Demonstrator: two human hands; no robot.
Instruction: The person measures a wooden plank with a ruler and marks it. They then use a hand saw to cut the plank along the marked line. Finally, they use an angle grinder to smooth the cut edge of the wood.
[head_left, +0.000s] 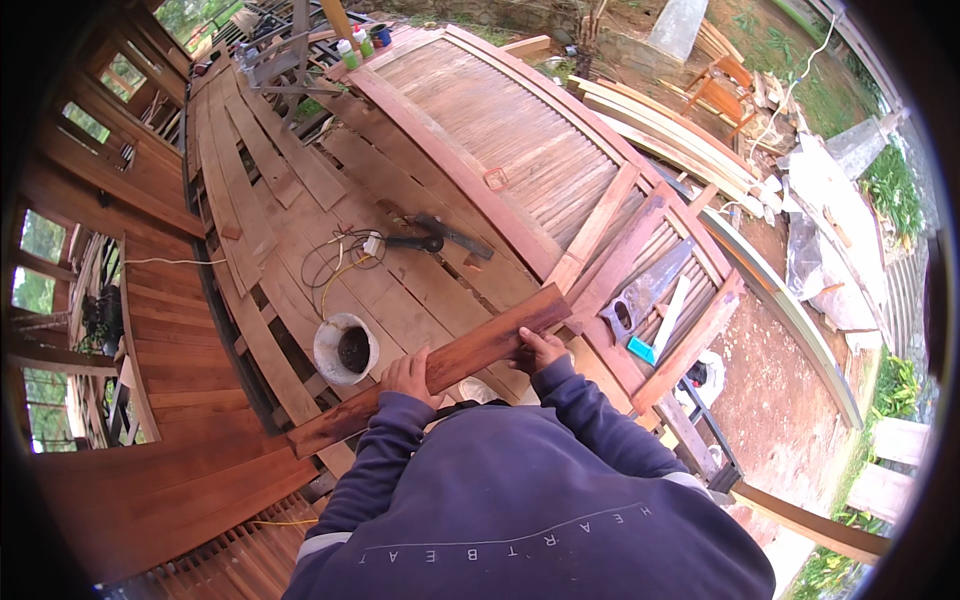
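A long reddish-brown wooden board (470, 348) lies across in front of my body, its right end higher in the picture than its left. My left hand (410, 376) grips its near edge left of the middle, fingers over the top. Closer to the right end, my right hand (543, 350) is closed on the same board, thumb on the upper face. A hand saw (650, 285) and a try square with a turquoise handle (642, 349) rest on the slatted wooden panel (500, 110) to the right. The undersides of both hands are hidden.
A whitish bucket (346, 349) with dark contents stands on the plank floor (390, 290), which has gaps. Beyond it lie a corded power tool (410, 243) and its looped cable. Bottles (347, 53) stand at the far end. Stacked timber (680, 130) lies on the right.
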